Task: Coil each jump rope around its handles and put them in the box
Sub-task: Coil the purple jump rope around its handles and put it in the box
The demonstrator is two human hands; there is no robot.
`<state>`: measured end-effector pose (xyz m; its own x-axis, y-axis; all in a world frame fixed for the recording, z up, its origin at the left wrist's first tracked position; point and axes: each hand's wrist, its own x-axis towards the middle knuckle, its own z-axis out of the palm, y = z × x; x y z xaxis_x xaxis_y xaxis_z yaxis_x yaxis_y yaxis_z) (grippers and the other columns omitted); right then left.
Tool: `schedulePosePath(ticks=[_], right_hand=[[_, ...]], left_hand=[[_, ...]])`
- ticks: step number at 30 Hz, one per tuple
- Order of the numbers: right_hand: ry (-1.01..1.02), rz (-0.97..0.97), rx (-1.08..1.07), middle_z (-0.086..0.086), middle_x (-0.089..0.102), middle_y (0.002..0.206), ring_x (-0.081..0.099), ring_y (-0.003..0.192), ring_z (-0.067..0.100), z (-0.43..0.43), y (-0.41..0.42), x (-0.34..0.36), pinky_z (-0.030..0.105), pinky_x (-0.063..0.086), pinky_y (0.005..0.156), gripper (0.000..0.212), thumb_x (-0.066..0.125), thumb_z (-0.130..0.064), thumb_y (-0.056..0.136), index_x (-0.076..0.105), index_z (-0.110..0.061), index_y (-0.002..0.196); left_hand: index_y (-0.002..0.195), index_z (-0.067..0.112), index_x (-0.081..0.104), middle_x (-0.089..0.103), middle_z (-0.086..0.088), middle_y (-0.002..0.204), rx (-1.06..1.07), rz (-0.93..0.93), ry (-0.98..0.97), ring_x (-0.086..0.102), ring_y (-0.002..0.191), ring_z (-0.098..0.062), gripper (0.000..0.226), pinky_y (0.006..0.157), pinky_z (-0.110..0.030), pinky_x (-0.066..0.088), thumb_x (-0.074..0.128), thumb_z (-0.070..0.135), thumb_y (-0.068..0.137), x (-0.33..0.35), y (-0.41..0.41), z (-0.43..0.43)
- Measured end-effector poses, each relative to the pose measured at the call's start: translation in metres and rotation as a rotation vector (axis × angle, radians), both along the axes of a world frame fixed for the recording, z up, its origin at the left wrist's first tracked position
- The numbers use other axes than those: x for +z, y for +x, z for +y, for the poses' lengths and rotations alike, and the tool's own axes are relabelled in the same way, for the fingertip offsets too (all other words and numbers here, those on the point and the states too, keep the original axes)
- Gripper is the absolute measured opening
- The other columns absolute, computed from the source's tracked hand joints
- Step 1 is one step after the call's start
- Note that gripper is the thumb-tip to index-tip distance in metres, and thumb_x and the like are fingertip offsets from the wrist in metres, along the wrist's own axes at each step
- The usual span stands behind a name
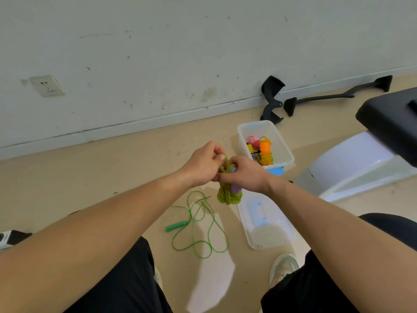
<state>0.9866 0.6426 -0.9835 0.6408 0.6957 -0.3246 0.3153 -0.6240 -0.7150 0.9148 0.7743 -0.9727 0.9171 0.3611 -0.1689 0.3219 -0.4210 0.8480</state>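
Note:
I hold a yellow-green jump rope (229, 195) coiled around purple handles, up in front of me above the floor. My left hand (203, 163) pinches a loop of its cord at the top. My right hand (246, 175) grips the handle bundle. A second, green jump rope (198, 224) lies loose on the floor below, its green handle at the left. The clear plastic box (285, 146) stands on the floor to the right, with an orange coiled rope (265, 153) and a pink one inside.
The box's clear lid (266, 224) lies on the floor near my right foot (283, 266). Black chair parts (273, 98) rest against the wall. A white and black object (370, 154) fills the right side. My knees frame the bottom.

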Motion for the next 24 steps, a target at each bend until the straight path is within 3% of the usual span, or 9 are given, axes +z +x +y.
schedulePosePath(ticks=[2, 4, 8, 10, 12, 14, 16, 20, 24], right_hand=[[0.061, 0.041, -0.055, 0.0, 0.073, 0.083, 0.064, 0.07, 0.005, -0.005, 0.001, -0.001, 0.018, 0.043, 0.058, 0.051, 0.082, -0.049, 0.074, 0.057, -0.016, 0.104], [0.136, 0.061, -0.093, -0.005, 0.063, 0.113, 0.062, 0.094, 0.007, -0.01, 0.005, -0.002, 0.016, 0.046, 0.069, 0.077, 0.087, -0.044, 0.07, 0.047, -0.023, 0.132], [0.144, 0.08, -0.122, -0.005, 0.054, 0.13, 0.06, 0.109, 0.012, -0.028, 0.018, -0.01, 0.034, 0.053, 0.095, 0.094, 0.091, -0.035, 0.067, 0.039, -0.025, 0.146], [0.127, 0.143, -0.135, -0.004, 0.059, 0.123, 0.063, 0.105, 0.012, -0.039, 0.024, -0.011, 0.031, 0.056, 0.089, 0.088, 0.091, -0.029, 0.068, 0.044, -0.023, 0.142], [0.16, 0.232, -0.11, 0.0, 0.068, 0.103, 0.065, 0.086, 0.014, -0.05, 0.027, -0.009, 0.016, 0.052, 0.068, 0.053, 0.085, -0.014, 0.076, 0.059, -0.017, 0.121], [0.183, 0.255, -0.117, 0.01, 0.071, 0.092, 0.062, 0.074, 0.02, -0.056, 0.033, -0.011, 0.011, 0.046, 0.058, 0.031, 0.079, -0.009, 0.081, 0.065, -0.013, 0.108], [0.193, 0.227, -0.183, 0.015, 0.071, 0.098, 0.063, 0.071, 0.021, -0.055, 0.043, -0.018, 0.016, 0.048, 0.058, 0.034, 0.08, -0.014, 0.081, 0.063, -0.013, 0.111], [0.236, 0.194, -0.347, 0.01, 0.067, 0.105, 0.066, 0.076, 0.024, -0.047, 0.073, -0.035, 0.041, 0.057, 0.075, 0.051, 0.085, -0.018, 0.076, 0.055, -0.01, 0.118], [0.279, 0.116, -0.511, -0.005, 0.061, 0.098, 0.066, 0.086, 0.023, -0.036, 0.12, -0.063, 0.045, 0.058, 0.081, 0.046, 0.088, -0.025, 0.073, 0.06, -0.016, 0.108]], left_hand=[[0.105, 0.012, 0.053, 0.068, -0.01, 0.099, 0.049, -0.021, -0.045, 0.07, 0.087, -0.025, 0.007, 0.056, -0.03, 0.058, 0.047, 0.014, 0.103, 0.003, 0.003, 0.001], [0.107, 0.011, 0.051, 0.067, -0.007, 0.097, 0.095, -0.023, -0.167, 0.071, 0.087, -0.027, 0.007, 0.062, -0.039, 0.061, 0.045, 0.014, 0.104, 0.005, 0.005, 0.002], [0.108, 0.013, 0.047, 0.066, -0.003, 0.094, 0.119, 0.003, -0.279, 0.072, 0.077, -0.028, 0.007, 0.067, -0.038, 0.061, 0.041, 0.014, 0.106, 0.007, 0.011, -0.002], [0.108, 0.012, 0.047, 0.064, -0.003, 0.09, 0.152, -0.012, -0.344, 0.069, 0.069, -0.025, 0.007, 0.064, -0.038, 0.061, 0.04, 0.012, 0.106, 0.007, 0.019, -0.003], [0.109, 0.011, 0.047, 0.063, -0.003, 0.089, 0.198, -0.019, -0.417, 0.069, 0.065, -0.024, 0.008, 0.062, -0.037, 0.061, 0.041, 0.012, 0.105, 0.007, 0.031, -0.003], [0.11, 0.01, 0.048, 0.065, -0.005, 0.089, 0.239, -0.013, -0.491, 0.07, 0.062, -0.024, 0.008, 0.059, -0.035, 0.061, 0.043, 0.012, 0.105, 0.005, 0.045, -0.001], [0.111, 0.009, 0.048, 0.065, -0.007, 0.091, 0.263, 0.0, -0.534, 0.07, 0.063, -0.025, 0.009, 0.058, -0.034, 0.06, 0.043, 0.012, 0.105, 0.001, 0.059, 0.0], [0.104, 0.01, 0.049, 0.064, -0.011, 0.096, 0.313, -0.023, -0.547, 0.068, 0.069, -0.026, 0.01, 0.054, -0.028, 0.058, 0.047, 0.002, 0.099, -0.01, 0.103, 0.003], [0.104, 0.012, 0.054, 0.065, -0.015, 0.103, 0.338, -0.039, -0.533, 0.067, 0.069, -0.021, 0.018, 0.055, -0.024, 0.057, 0.053, -0.003, 0.095, -0.037, 0.17, 0.009]])
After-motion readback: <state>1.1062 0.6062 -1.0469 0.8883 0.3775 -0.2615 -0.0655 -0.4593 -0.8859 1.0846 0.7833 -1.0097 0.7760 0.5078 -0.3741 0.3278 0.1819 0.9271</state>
